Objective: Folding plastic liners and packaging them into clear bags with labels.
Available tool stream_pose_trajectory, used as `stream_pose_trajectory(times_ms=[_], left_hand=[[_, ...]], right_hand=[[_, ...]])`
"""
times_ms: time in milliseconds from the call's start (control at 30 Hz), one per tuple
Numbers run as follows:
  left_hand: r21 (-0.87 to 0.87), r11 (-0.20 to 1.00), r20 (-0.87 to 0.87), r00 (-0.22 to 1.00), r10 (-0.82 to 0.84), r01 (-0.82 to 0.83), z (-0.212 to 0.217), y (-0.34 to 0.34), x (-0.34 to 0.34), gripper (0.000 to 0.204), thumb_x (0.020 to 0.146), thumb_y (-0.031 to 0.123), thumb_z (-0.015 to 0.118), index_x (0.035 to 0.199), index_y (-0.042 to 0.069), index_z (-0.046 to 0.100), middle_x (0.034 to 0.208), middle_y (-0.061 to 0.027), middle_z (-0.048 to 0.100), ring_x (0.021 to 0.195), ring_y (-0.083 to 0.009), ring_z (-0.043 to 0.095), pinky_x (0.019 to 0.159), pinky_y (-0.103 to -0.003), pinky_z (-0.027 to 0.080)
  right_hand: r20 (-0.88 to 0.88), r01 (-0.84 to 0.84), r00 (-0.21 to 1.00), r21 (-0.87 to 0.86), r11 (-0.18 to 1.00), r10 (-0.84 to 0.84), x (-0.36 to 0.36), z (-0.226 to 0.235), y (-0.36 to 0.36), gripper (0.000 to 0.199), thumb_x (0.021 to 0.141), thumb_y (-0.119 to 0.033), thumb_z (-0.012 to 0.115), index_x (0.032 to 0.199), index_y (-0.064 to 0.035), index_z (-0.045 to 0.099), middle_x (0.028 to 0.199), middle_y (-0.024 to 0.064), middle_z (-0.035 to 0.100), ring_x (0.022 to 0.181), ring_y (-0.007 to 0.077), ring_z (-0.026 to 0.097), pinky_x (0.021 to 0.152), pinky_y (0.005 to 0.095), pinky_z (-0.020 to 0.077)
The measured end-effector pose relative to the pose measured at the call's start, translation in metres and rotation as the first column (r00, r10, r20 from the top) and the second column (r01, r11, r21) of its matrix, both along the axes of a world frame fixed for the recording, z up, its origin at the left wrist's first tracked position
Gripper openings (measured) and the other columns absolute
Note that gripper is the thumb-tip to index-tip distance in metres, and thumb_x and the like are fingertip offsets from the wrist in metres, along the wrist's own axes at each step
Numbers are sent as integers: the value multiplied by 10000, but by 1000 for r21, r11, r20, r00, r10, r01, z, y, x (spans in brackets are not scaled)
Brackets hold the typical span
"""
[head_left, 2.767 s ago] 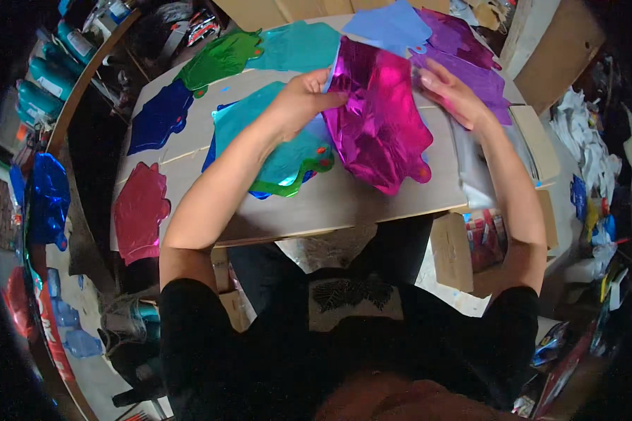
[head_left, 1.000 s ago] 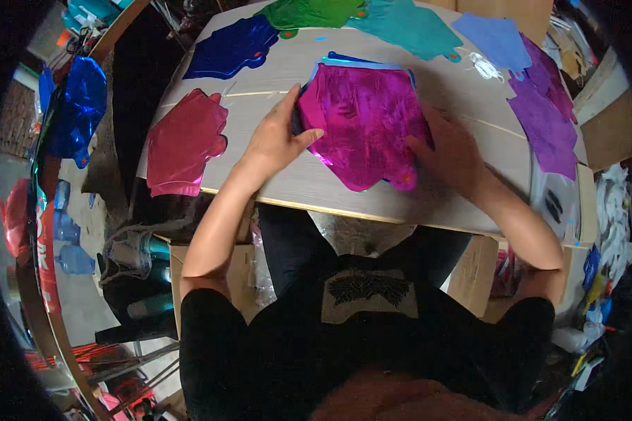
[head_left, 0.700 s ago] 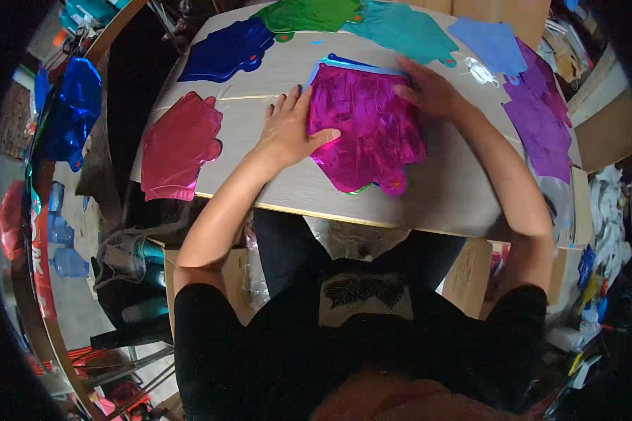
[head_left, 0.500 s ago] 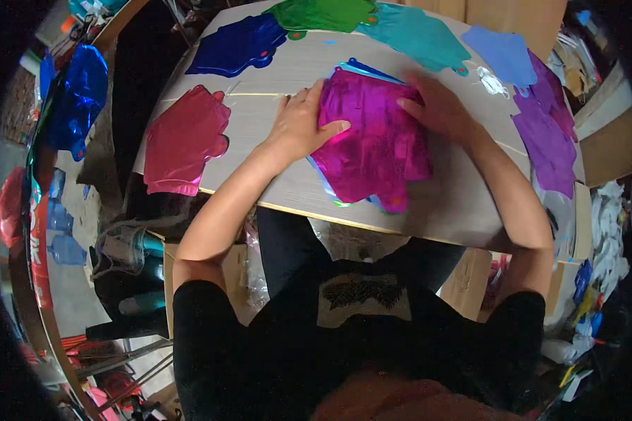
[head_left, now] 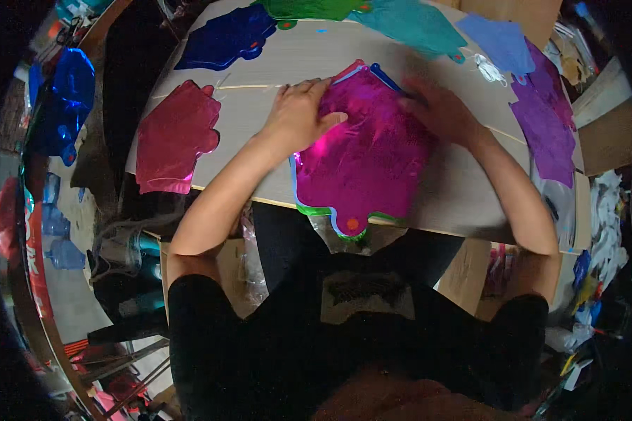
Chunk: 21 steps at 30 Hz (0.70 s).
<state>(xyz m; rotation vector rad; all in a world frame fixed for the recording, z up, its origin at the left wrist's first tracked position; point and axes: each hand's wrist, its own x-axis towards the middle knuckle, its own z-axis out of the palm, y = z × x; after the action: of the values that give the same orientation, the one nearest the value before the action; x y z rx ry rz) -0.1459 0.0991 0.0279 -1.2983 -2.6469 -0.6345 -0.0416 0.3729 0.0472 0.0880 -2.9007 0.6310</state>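
A stack of flat, shiny foil balloons [head_left: 361, 151] lies in front of me, magenta on top, with blue, green and pink edges showing beneath. Its rounded tab with a red dot points toward me and hangs past the near table edge. My left hand [head_left: 298, 116] rests at the stack's upper left edge, fingers stretched out and thumb lying apart on the magenta foil. At the upper right edge is my right hand [head_left: 446, 112], its thumb toward the foil; shadow and motion blur smear its fingers.
Around the table [head_left: 253, 126] lie more flat foil pieces: a dark pink one [head_left: 178, 137], a navy one [head_left: 226, 38], a green one [head_left: 312, 8], a teal one [head_left: 414, 28], a light blue one [head_left: 498, 43] and a purple one [head_left: 544, 133]. A white tangle [head_left: 488, 69] sits beside them.
The stack has turned and slid toward me; its red-dotted tab now reaches over the near edge. More blue and green edging shows underneath. Both hands stay at its sides.
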Motion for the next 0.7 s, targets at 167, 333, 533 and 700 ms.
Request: stream_pose_trajectory(times_ms=[167, 333, 533, 700], left_hand=[[-7, 1000, -61, 998, 5, -5, 0, 5, 4, 715, 835, 464, 679, 1366, 25, 489, 1287, -202, 578, 1230, -366, 524, 1080, -579, 312], [-6, 1000, -89, 996, 15, -15, 3, -2, 2, 685, 826, 447, 693, 1318, 2, 525, 1215, -224, 612, 1145, -384, 577, 1039, -532, 376], [287, 956, 147, 989, 20, -62, 39, -65, 67, 526, 822, 422, 743, 1125, 3, 651, 992, -186, 696, 900, -315, 686, 786, -387, 531], [69, 997, 768, 641, -24, -45, 23, -95, 168, 340, 851, 359, 755, 999, 54, 738, 837, -89, 732, 698, -100, 654, 686, -296, 522]], right_hand=[[-199, -303, 936, -33, 953, 291, -40, -29, -5, 594, 928, -369, 602, 1387, -19, 462, 1333, 226, 541, 1213, 356, 536, 1068, 416, 382], [-181, -207, 952, 212, 955, 247, -39, -19, -15, 603, 915, -364, 627, 1389, -27, 464, 1406, 219, 472, 1284, 355, 468, 1100, 424, 347], [-51, -549, 815, 248, 798, 577, 55, 20, -31, 740, 774, -360, 761, 1393, -75, 471, 1471, 143, 427, 1381, 338, 371, 1134, 455, 322], [122, -736, 671, 223, 639, 731, 78, 35, -60, 757, 694, -300, 811, 1361, -128, 498, 1517, 108, 379, 1412, 312, 344, 1134, 447, 346]])
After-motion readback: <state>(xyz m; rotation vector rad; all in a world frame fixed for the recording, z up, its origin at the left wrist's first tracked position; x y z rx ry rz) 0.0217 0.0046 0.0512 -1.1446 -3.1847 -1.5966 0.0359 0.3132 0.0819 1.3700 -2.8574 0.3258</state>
